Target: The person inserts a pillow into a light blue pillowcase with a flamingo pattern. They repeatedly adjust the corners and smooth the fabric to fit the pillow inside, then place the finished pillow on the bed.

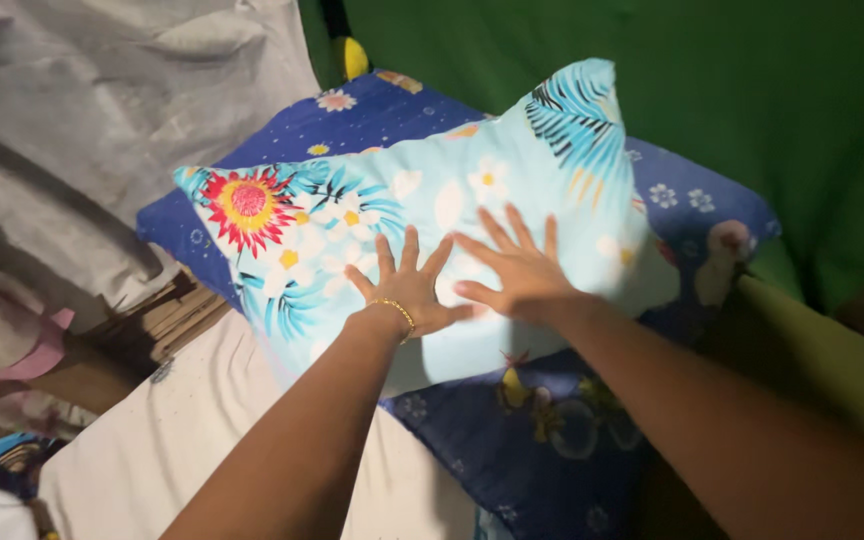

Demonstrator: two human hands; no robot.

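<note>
A light blue pillow (372, 210) printed with flowers and palm leaves lies on top of a dark blue flowered pillow (542, 440). My left hand (410, 285), with a thin gold bracelet at the wrist, presses flat on the light blue pillow, fingers spread. Right beside it my right hand (517, 270) also rests flat on the same pillow, fingers apart. Neither hand holds anything.
A white sheet (202, 430) covers the bed at lower left. Grey cloth (82, 120) hangs at upper left, with wooden boards (167, 315) below it. A green wall (752, 100) stands behind the pillows. A yellow-green bolster (832, 370) lies at right.
</note>
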